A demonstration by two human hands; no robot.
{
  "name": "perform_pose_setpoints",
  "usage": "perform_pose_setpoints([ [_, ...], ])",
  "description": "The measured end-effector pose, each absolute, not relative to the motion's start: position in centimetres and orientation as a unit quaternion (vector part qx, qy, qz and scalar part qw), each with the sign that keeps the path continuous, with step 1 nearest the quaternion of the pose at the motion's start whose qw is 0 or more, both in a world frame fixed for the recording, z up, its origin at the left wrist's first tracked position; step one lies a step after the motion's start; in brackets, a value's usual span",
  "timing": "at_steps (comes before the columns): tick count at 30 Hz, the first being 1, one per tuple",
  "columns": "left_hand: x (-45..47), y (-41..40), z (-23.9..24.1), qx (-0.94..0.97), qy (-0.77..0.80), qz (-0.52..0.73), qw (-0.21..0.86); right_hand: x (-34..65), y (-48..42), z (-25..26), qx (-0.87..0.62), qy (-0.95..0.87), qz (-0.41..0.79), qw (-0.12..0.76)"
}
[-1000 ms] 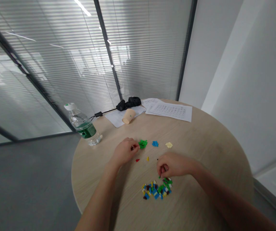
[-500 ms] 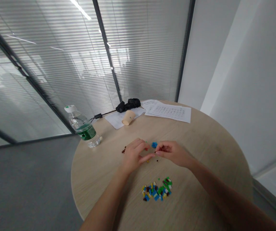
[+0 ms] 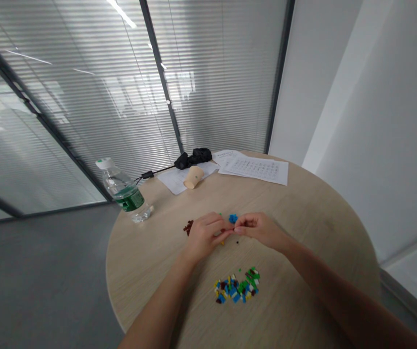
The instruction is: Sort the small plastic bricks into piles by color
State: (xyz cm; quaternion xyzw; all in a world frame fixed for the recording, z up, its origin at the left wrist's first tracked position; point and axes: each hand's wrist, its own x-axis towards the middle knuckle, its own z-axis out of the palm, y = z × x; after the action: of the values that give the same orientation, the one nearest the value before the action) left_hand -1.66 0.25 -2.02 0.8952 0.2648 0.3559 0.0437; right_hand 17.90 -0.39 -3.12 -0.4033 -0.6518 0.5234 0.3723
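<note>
Over the middle of the round table, my left hand (image 3: 206, 236) and my right hand (image 3: 261, 231) meet at the fingertips. Both are closed in a pinch around a small brown building brick (image 3: 233, 230), mostly hidden by the fingers. Left of my left hand lies a little heap of brown bricks (image 3: 187, 227), partly covered by the hand. A cluster of blue bricks (image 3: 232, 218) sits just beyond the fingertips. Close below the hands are a yellow piece (image 3: 222, 243) and a tiny dark piece (image 3: 237, 242).
Nearer to me is a mixed pile of coloured bricks (image 3: 235, 289) on the wooden table (image 3: 150, 271). A water bottle (image 3: 130, 198) stands at the left edge. Toward the back lie a paper cup (image 3: 193, 177), printed sheets (image 3: 255, 170) and a black bundle with a cord (image 3: 199, 156).
My left hand's fingers have closed, bringing their tips against those of my right hand. More of the brown heap now shows beside my left hand. My right hand has hardly moved.
</note>
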Motion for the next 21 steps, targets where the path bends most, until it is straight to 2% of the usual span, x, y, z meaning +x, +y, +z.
perform_pose_setpoints([
  [6, -1.5, 0.2, -1.8, 0.891, 0.241, 0.381, 0.042, 17.9, -0.3, -3.2, -0.408, -0.64, 0.55, 0.349],
  [11, -2.1, 0.2, -1.5, 0.888, 0.284, 0.359, 0.055, 17.9, -0.5, -2.7, -0.416, -0.623, 0.559, 0.356],
  [16, -4.0, 1.0, -0.7, 0.881, 0.373, 0.286, 0.058, 18.1, -0.4, -2.8, -0.431, -0.618, 0.552, 0.357],
  [21, -7.1, 2.0, 0.1, 0.817, 0.539, 0.193, 0.07, 18.2, -0.2, -3.0, -0.444, -0.612, 0.552, 0.352],
])
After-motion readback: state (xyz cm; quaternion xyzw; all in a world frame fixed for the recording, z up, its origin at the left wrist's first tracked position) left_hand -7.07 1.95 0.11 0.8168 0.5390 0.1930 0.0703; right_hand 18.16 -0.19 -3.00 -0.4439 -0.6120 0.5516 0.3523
